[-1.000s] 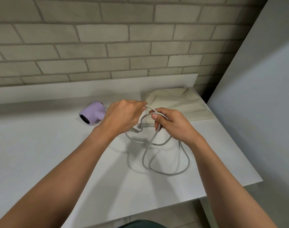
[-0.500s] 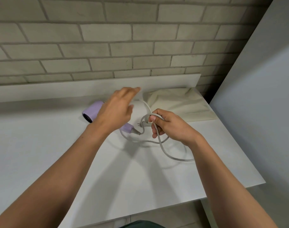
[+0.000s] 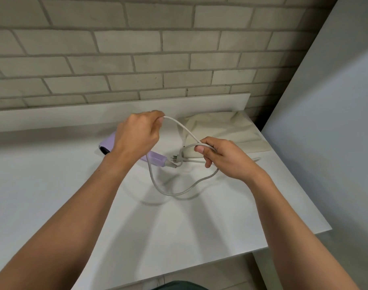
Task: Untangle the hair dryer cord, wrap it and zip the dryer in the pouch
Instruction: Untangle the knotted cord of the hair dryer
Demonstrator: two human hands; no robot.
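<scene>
A lilac hair dryer (image 3: 156,159) lies on the white table (image 3: 53,185), mostly hidden behind my left hand (image 3: 137,135). Its pale grey cord (image 3: 172,192) loops over the tabletop. My left hand, raised above the dryer, pinches a stretch of the cord at its fingertips. From there the cord runs down to my right hand (image 3: 222,158), whose curled fingers grip a small loop of it. The plug (image 3: 175,158) hangs just left of my right hand, near the dryer's handle end. A cream fabric pouch (image 3: 227,128) lies flat behind my right hand.
A brick wall (image 3: 137,59) with a low white ledge backs the table. A grey panel (image 3: 325,122) stands along the right side. The table's right and front edges are close to my forearms.
My left hand, open half a second ago, has closed on the cord and lifted it up and back. The loose loop on the table has shrunk and shifted left. My right hand keeps its grip.
</scene>
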